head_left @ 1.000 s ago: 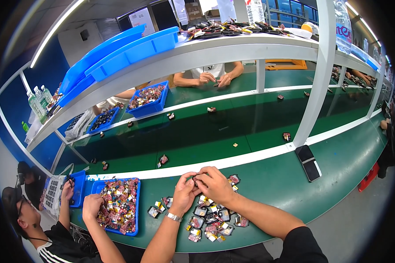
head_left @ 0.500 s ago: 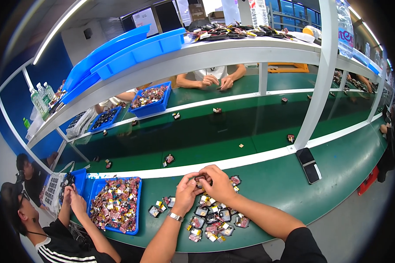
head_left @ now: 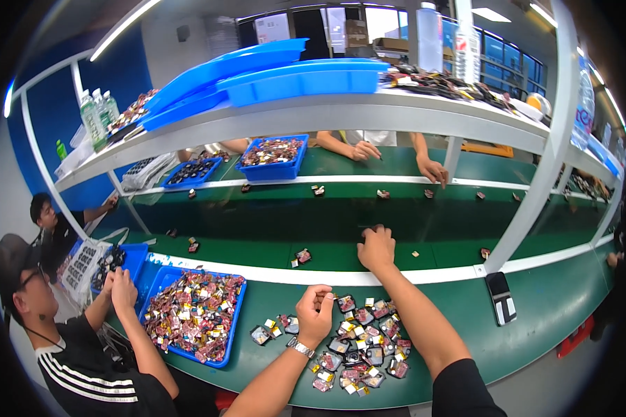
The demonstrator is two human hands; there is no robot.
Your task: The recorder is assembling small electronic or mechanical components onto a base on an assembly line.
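Note:
My right hand reaches over the white rail onto the dark green belt, its fingers bent down. A small dark edge shows at the fingertips, but what they hold is mostly hidden. Above the green bench my left hand is curled into a loose fist, and nothing shows in it. Just right of it lies a spread of small electronic modules, with black frames, reddish boards and white and yellow tabs. A few more such modules lie left of my left wrist.
A blue tray heaped with small parts stands left. A co-worker sits beyond it. A phone-like black device lies right, near a white post. Scattered modules lie on the belt. A shelf with blue trays spans overhead.
My hands were together at a small module; now they are apart. The right has moved forward over the belt, the left stays above the bench. The view has shifted.

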